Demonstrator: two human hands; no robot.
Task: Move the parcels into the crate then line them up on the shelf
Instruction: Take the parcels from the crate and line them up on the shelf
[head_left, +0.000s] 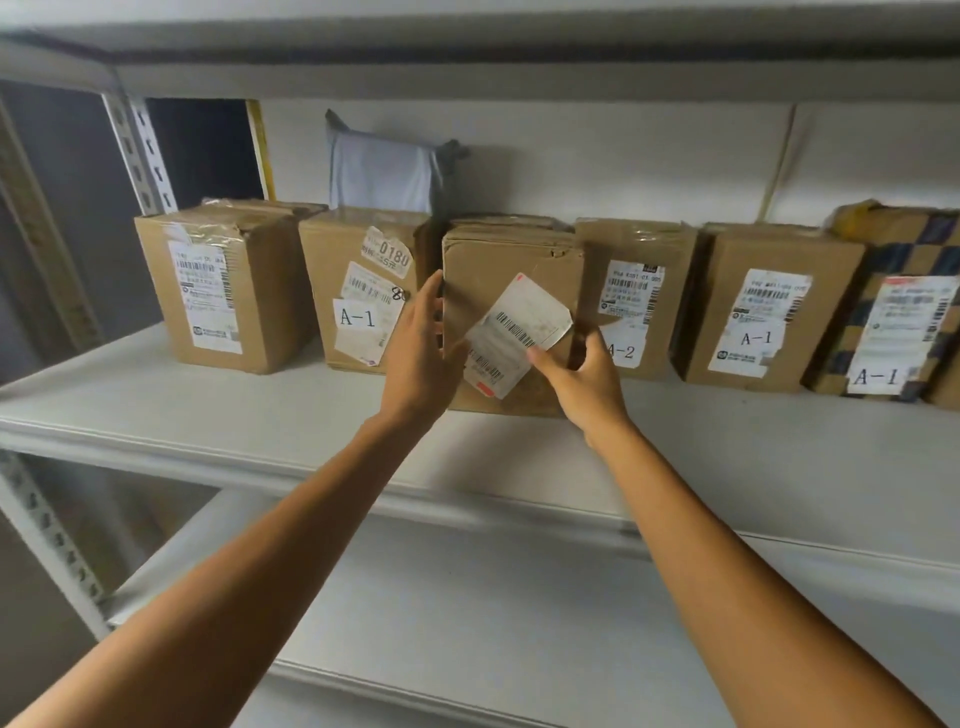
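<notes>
Here we are at the shelf (156, 410), a smooth pale board with a rounded front lip. The landmark is the middle box (511, 270), plain brown cardboard, dented and torn along its top edge. It stands upright on the board in a row of parcels.

A creased white label (519, 332) with barcodes sits crooked across its front, one corner lifting.

The left hand (421, 353) lies flat against the box's left side, fingers long and nearly straight and pointing up, pressing rather than clutching.

The right hand (587, 384) takes the lower right corner. Its thumb rests on the label, and its fingers hook round the right edge into the narrow gap there. That one is a real hold on the cardboard.

Just left of the middle box we see the 0180 box (363, 291), taped, with stickers layered on it and an "A-1" tag. Further left is the end box (228, 286), squarish, under glossy tape.

Behind and to the left of the middle box a grey mailer (384, 166) of soft, wrinkled plastic leans on the wall.

Close against the right side is the A-2 box (631, 296), slimmer. Beyond it stands another A-1 box (763, 306). Furthest right is a chequered parcel (893, 306) in blue and tan, also marked "A-1".

Far to the left a slotted metal post (150, 150) rises.
</notes>
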